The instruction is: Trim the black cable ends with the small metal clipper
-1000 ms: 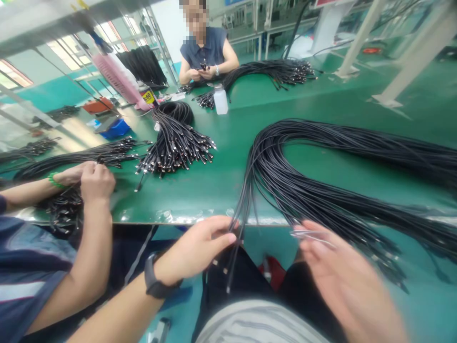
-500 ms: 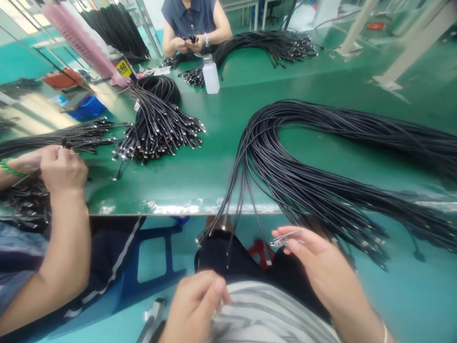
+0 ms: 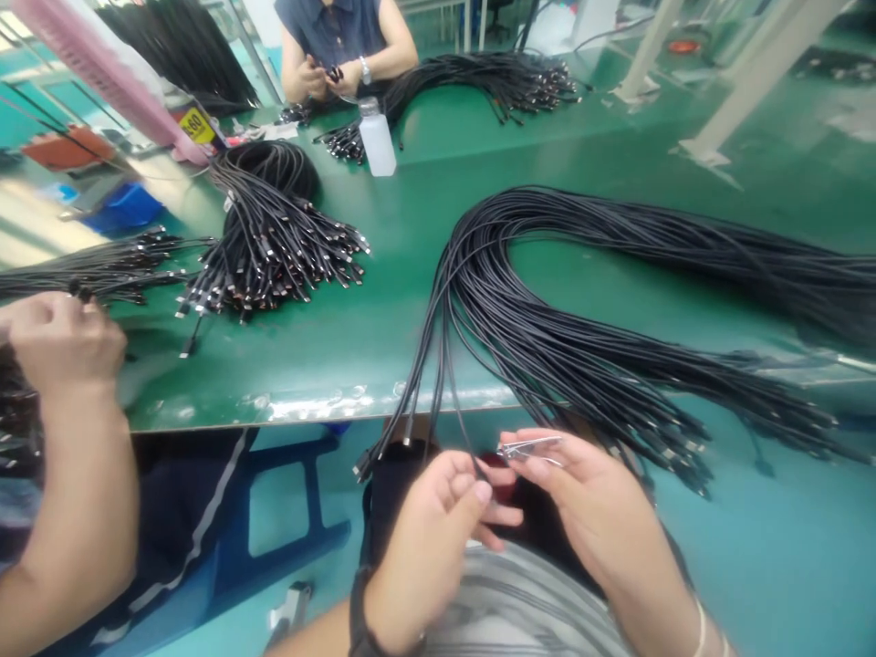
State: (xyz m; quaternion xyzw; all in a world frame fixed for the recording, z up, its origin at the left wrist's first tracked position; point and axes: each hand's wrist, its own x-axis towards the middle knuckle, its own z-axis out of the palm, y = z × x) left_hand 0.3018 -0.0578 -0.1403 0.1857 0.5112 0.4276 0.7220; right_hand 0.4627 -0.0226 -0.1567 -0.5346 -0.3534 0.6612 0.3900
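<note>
The person's right hand is pinching a small silver metal piece between the thumb and the fingers, so this grip is closed, and the piece is sticking out toward the other hand. It is too small to tell exactly what this piece is. The left hand, with a black wristwatch on its wrist, is curling its fingers just beside one thin cable, but I cannot tell if the fingers are really closing on it. The two hands are working close together above the person's striped shirt, probably because this small piece needs both of them near. A large bundle of black cables is lying across the green workbench and is hanging over its front edge, and this seems to be bringing the loose ends near the lap, within easy reach. Their metal connectors are dangling just left of the hands, and the cable ends are reaching the fingers, not the grip of the right hand. At the left side, a co-worker's hand is holding cables above the bench, and another pile of cables is lying further along, not far from a plastic bottle.
</note>
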